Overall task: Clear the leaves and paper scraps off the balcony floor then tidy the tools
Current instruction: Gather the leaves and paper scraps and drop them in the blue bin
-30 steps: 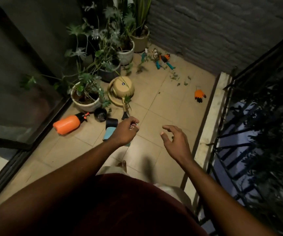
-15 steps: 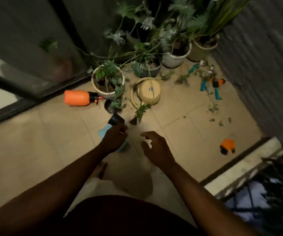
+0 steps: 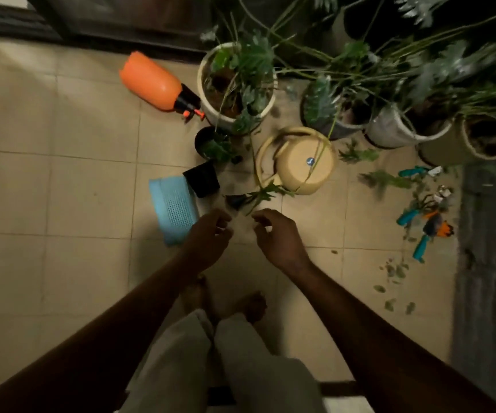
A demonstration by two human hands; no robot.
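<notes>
Leaf sprig (image 3: pixel 266 192) lay crosswise just ahead of right hand (image 3: pixel 279 234), farther from left hand (image 3: pixel 208 236); fingers (image 3: pixel 263 212) loosely curled, empty.

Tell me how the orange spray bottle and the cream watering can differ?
The spray bottle is bright orange with a black nozzle; the watering can is pale cream. The spray bottle lies on its side; the watering can seems upright. Both rest on the tiled floor.
</notes>
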